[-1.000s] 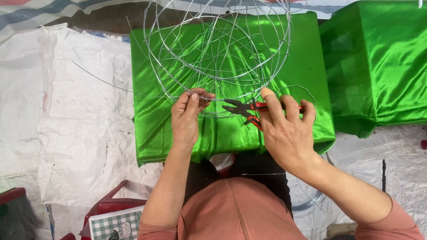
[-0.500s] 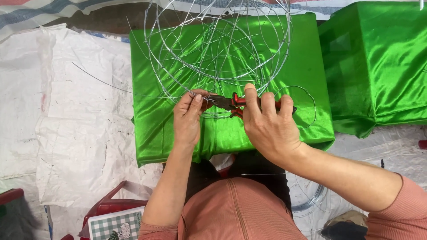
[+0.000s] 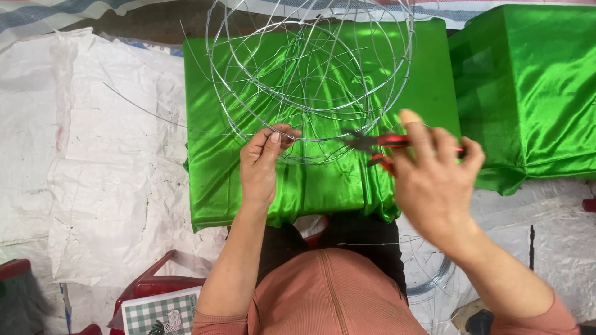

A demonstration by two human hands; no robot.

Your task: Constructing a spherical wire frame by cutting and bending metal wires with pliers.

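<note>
Right grip (image 3: 434, 174) carried pliers (image 3: 372, 144) rightward, off wire frame (image 3: 310, 68)

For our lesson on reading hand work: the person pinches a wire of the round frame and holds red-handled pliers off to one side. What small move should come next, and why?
Probably bring the pliers back toward the spot that the left hand pinches on the wire frame. The right hand holds them to the right of that pinch, with their tip pointing at it but apart from it, so the held wire is not yet gripped.
</note>
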